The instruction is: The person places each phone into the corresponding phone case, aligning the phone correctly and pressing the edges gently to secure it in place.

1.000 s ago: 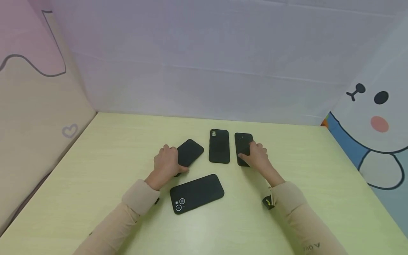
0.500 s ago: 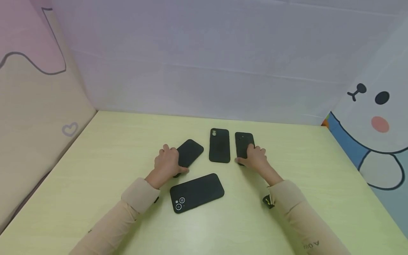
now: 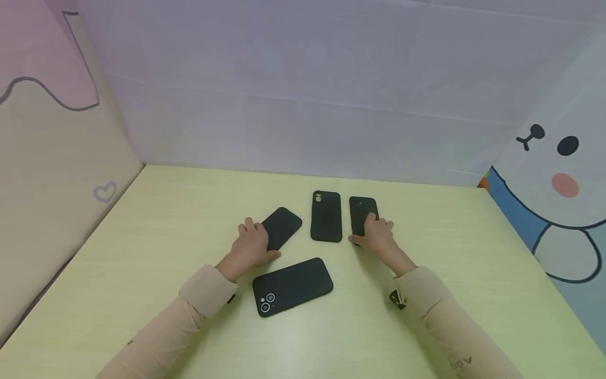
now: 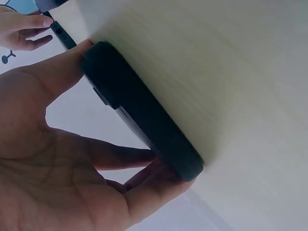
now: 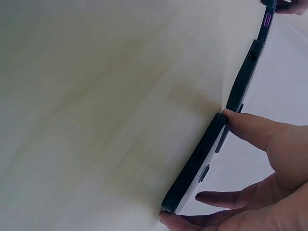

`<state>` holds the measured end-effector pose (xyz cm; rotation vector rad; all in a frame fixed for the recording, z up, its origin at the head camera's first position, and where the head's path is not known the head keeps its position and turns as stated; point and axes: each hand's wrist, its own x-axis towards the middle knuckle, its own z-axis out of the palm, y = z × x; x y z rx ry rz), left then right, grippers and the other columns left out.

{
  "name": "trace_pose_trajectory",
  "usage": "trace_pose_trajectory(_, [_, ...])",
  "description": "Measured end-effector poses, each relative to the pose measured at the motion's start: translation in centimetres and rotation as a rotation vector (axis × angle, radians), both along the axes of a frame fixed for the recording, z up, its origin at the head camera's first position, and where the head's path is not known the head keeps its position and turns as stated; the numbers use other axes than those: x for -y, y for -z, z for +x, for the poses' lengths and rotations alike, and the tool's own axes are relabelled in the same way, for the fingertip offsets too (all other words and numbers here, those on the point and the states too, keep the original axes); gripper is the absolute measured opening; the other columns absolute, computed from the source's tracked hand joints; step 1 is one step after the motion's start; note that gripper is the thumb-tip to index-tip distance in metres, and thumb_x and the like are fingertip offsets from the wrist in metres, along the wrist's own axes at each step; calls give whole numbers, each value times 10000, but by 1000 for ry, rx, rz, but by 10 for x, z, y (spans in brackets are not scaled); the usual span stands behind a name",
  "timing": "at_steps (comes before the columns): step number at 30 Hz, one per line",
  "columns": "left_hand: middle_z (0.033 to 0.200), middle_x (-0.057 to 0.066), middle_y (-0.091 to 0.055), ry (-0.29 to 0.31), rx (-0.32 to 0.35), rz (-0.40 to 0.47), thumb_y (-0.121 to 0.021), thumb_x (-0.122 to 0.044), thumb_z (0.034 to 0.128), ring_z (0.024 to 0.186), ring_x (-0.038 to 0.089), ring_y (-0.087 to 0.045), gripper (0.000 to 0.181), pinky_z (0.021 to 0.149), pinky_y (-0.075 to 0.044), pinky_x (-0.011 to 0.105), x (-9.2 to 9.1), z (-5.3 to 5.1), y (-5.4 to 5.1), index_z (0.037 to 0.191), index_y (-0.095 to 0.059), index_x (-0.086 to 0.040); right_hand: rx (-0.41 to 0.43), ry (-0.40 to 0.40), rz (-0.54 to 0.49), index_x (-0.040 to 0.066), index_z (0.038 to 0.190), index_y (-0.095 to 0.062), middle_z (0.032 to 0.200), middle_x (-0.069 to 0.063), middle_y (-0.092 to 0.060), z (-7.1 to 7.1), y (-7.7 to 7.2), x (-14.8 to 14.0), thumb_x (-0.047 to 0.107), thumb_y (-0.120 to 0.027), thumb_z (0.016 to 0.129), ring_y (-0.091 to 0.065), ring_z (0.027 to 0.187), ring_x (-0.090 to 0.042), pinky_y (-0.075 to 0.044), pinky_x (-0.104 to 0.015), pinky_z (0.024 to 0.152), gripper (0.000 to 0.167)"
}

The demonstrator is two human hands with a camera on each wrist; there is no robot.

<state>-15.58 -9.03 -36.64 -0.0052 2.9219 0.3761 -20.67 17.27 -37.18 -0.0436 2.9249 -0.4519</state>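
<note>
My left hand (image 3: 251, 246) grips the black, flat, round-cornered phone (image 3: 284, 227) left of the frame's centre, thumb and fingers on opposite edges. My right hand (image 3: 377, 236) pinches the slim black phone with a camera cluster (image 3: 361, 209), right of centre, the same way. Both holds look edge-only, so a smooth rim could slip or twist free if I lift with too little pressure. Between them stands the black rectangular case with camera openings (image 3: 325, 218), close beside my right thumb; a leftward sweep could knock it askew. Below centre lies the black phone with ringed lenses (image 3: 292, 288), near my left thumb, and dragging that hand down the pale yellow wood-look table (image 3: 360, 331) could shove it.
</note>
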Motion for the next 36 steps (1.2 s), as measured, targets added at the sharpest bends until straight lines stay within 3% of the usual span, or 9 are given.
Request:
trace_pose_trajectory(5, [1031, 229, -339, 13, -5, -24, -693, -397, 786, 924, 324, -347, 731, 560, -429, 326, -1, 0, 1, 1132, -425, 188, -19, -4, 0, -137, 1248, -304, 1118, -375, -516, -2, -4, 1, 320, -675, 812, -449, 1004, -471, -333, -507, 844, 732])
trace_pose_trajectory(9, [1065, 243, -346, 13, -9, -27, -685, -387, 796, 942, 337, -355, 744, 615, -446, 363, -2, -1, -1, 1182, -402, 183, -24, 4, -20, -131, 1253, -293, 1119, -385, -511, -3, -6, 0, 299, -694, 791, -440, 1000, -492, -350, -511, 822, 748])
trace_pose_trajectory(14, [1105, 263, -361, 9, -61, -38, -651, -392, 822, 956, 360, -383, 709, 632, -455, 378, -8, -3, -5, 1204, -415, 157, -29, 28, -37, -140, 1266, -277, 1131, -411, -463, -3, -8, -1, 288, -721, 758, -403, 1033, -516, -390, -512, 803, 799])
trace_pose_trajectory(22, [1026, 247, -435, 44, -139, -64, -614, -393, 853, 902, 350, -437, 563, 659, -473, 388, -24, -12, -14, 1088, -515, 109, 76, 111, -75, -135, 1345, -135, 1239, -439, -312, -8, -10, -3, 305, -729, 747, -238, 1206, -561, -371, -576, 917, 951])
trace_pose_trajectory(31, [1064, 206, -465, 76, -66, -45, -559, -382, 889, 979, 342, -431, 404, 765, -449, 392, -51, -31, -21, 991, -557, 9, 90, 79, 5, -193, 1293, -166, 1213, -407, -337, -10, -7, -7, 389, -734, 722, -332, 1144, -507, -308, -565, 938, 993])
trace_pose_trajectory(36, [1107, 194, -455, 83, -26, -6, -543, -379, 901, 1046, 350, -422, 383, 829, -435, 407, -66, -40, -19, 994, -551, -8, 91, 66, -51, -214, 1316, -111, 1251, -422, -248, -8, -8, -11, 365, -744, 724, -434, 1074, -487, -414, -527, 901, 1042])
